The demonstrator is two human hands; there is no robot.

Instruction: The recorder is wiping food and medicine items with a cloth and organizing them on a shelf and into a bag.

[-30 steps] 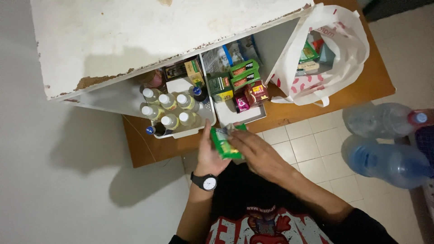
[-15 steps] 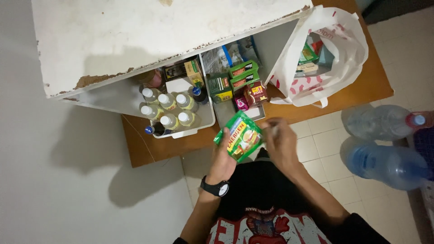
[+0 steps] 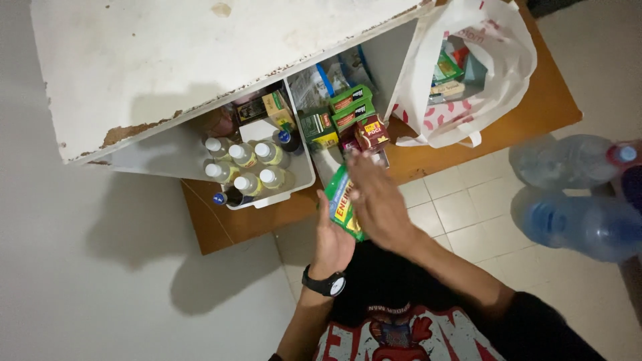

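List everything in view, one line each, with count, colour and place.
sachet pack: one, green and yellow, in the left hand.
small bottles: about six, pale with white caps, in the white tub.
small boxes: several, green and dark red, right of the tub.
plastic bag: one, white with red print, on the wooden surface.
water bottles: two, clear blue, on the floor at right.
wristwatch: one, black, left wrist.
left hand: under the pack.
right hand: over the pack.

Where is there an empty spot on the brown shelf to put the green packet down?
Bare wood shows on the brown shelf right of the white plastic bag, and along its front edge left of the white tray of bottles. The middle is crowded: bottles, then green boxes. The left hand holds the green packet; the right hand covers it.
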